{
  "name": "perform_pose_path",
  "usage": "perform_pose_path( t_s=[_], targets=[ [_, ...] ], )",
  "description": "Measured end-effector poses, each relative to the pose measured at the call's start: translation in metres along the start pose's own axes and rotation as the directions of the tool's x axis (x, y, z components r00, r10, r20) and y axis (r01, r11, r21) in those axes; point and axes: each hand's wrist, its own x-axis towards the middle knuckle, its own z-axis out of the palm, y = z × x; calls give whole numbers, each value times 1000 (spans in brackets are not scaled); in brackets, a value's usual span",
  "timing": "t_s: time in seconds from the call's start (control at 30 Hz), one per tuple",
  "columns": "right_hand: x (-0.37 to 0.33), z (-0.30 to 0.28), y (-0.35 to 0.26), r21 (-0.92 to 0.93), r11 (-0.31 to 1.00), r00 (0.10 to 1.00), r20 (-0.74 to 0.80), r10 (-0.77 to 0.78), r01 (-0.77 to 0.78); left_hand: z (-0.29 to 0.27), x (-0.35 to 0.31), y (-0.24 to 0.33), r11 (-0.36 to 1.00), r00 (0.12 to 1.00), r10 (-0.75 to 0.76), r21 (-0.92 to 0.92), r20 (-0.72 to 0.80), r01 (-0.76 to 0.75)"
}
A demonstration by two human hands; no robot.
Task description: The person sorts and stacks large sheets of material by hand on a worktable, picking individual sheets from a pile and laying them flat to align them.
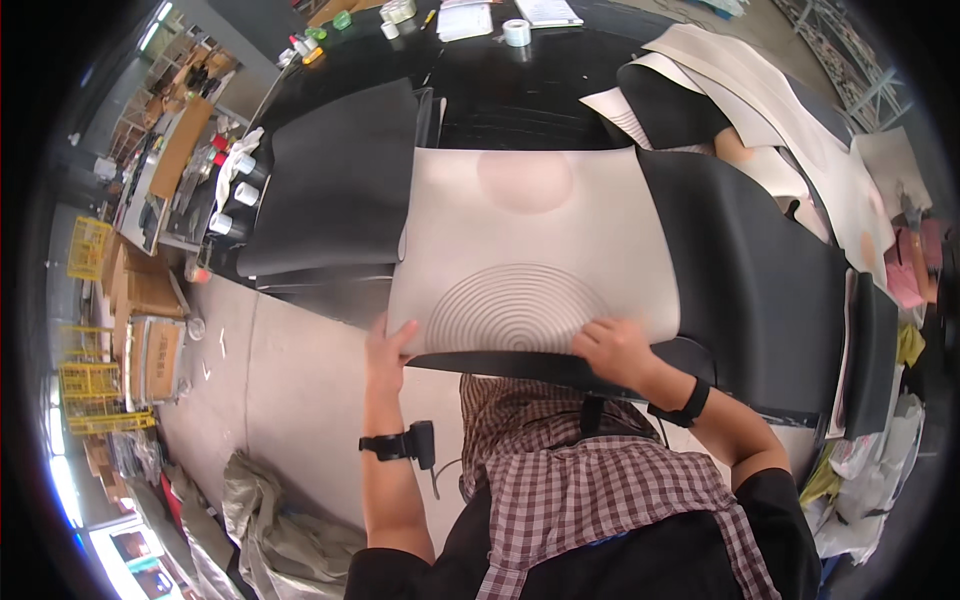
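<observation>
A cream-coloured mat [520, 235] lies in front of me across black sheets. It bears a pale pink circle near its far edge and several concentric arcs by its near edge. My left hand [388, 348] grips the mat's near left corner, thumb on top and the other fingers partly hidden. With curled fingers, my right hand [615, 350] holds the near edge to the right of the arcs. A black sheet [335, 180] rests at the mat's left, and a larger black sheet [750, 270] spreads out on its right.
Patterned pale sheets [790, 110] are heaped at the back right. At the table's far side stand a white tape roll [517, 33], papers [465, 20] and small bottles [303, 45]. Cardboard boxes [150, 290] and yellow crates [90, 395] are on the left. Another person's arm [915, 265] shows at the right.
</observation>
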Motion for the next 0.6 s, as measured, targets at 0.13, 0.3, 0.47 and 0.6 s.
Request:
perform_pose_path(
  t_s=[0.13, 0.3, 0.47, 0.6],
  targets=[
    [-25, 6, -10, 145, 976, 978, 155, 138, -160, -53, 10, -56, 994, 991, -95, -49, 95, 100],
    [-77, -11, 1, 36, 711, 655, -360, 664, -702, -55, 5, -64, 996, 991, -77, 57, 113, 71],
    [-73, -26, 11, 566, -221, 305, 686, 661, -794, -45, 17, -32, 990, 980, -106, -80, 167, 121],
    [-60, -34, 5, 894, -298, 539, 440, 718, -334, -30, 2, 4, 1000, 996, 25, 7, 84, -26]
  ],
)
